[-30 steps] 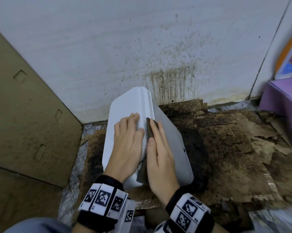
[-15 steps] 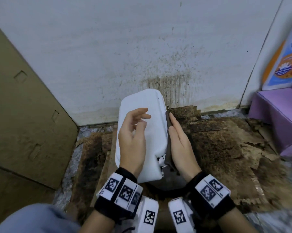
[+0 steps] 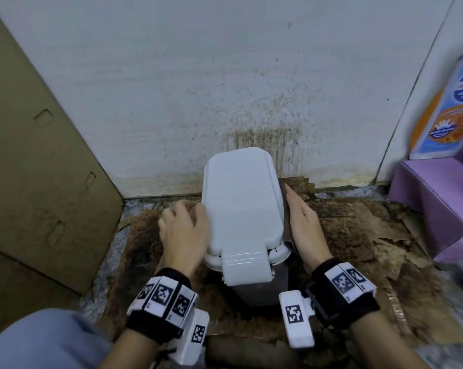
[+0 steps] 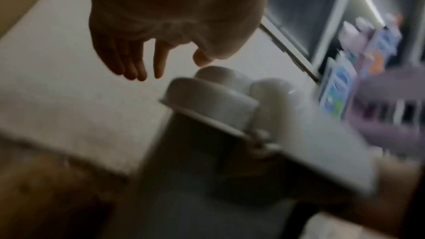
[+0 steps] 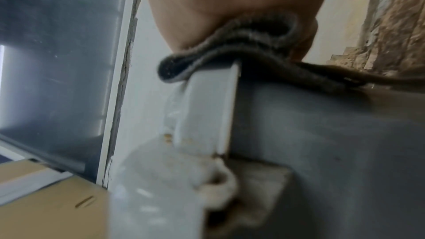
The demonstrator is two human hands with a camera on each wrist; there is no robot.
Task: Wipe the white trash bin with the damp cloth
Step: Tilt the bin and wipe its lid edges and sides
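- While the right hand presses a dark grey folded cloth with straight fingers against the white plastic lidded trash bin
- left hand hangs loosely open beside it, holding nothing
- stained brown cardboard floor, spattered white wall

we see a white wall across twelve o'clock, spattered with brown specks and streaked dark just above the floor. a tan cardboard panel with small cut slots leans at nine o'clock. the floor at six o'clock is covered in torn, stained brown cardboard, with grey speckled stone showing along its left edge. at three o'clock stands a purple box, and above it a blue and orange printed package.
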